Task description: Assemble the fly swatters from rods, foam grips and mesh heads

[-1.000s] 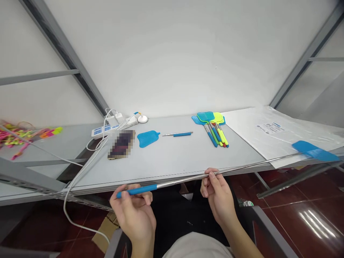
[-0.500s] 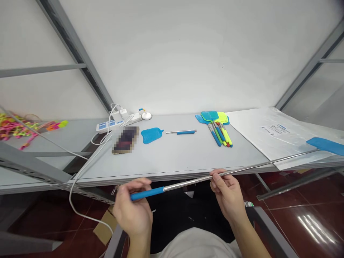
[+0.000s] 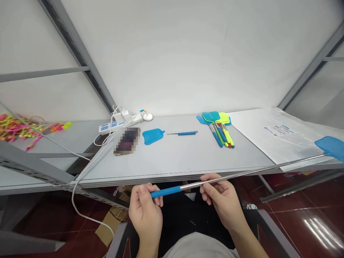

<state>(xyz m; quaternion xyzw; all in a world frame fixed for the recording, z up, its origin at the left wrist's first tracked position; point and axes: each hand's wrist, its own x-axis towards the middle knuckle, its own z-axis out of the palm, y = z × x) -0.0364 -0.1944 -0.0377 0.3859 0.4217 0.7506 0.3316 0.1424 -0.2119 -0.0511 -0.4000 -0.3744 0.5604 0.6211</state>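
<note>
An extended telescopic fly swatter spans both hands in front of the shelf's edge. Its blue grip point(image 3: 168, 191) is in my left hand point(image 3: 146, 211), whose fingers are closed round the end. My right hand point(image 3: 221, 200) pinches the metal rod point(image 3: 258, 172) just past the grip. The swatter's blue head point(image 3: 331, 147) sticks out at the far right, over a white plastic bag. On the shelf lie a loose blue swatter head point(image 3: 153, 136) and a collapsed rod with a blue handle point(image 3: 186, 133). Several collapsed fly swatters point(image 3: 220, 129) in blue, green and yellow are piled to their right.
A phone-like blurred object point(image 3: 127, 141) and a power strip point(image 3: 106, 127) with white cables lie at the left of the grey shelf point(image 3: 166, 161). The large white bag point(image 3: 258, 129) covers its right part. Metal uprights point(image 3: 77, 46) frame it; colourful stringy items point(image 3: 24, 129) lie beyond.
My left hand has moved right and closed round the blue grip. My right hand has slid slightly left along the rod, and the swatter has shifted right, its head turned more face-on.
</note>
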